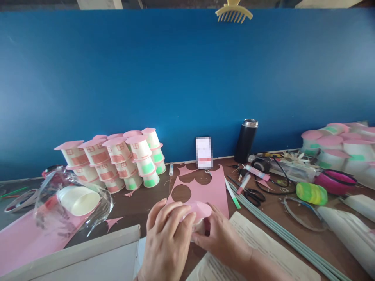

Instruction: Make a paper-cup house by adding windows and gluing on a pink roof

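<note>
Both my hands hold a small white paper cup with a round pink paper lid low in the middle of the view. My left hand curls over the cup's left side with fingers wrapped on the lid. My right hand grips the cup from the right and below. Just behind the cup lies a pink paper sheet with round holes cut out of it. A pile of finished pink-lidded cups decorated like little houses stands at the back left.
A clear bag of white cups lies at left on pink paper. Black flask, scissors, markers, grey rods, green tape roll and more lidded cups sit at right. A white box edge lies near me.
</note>
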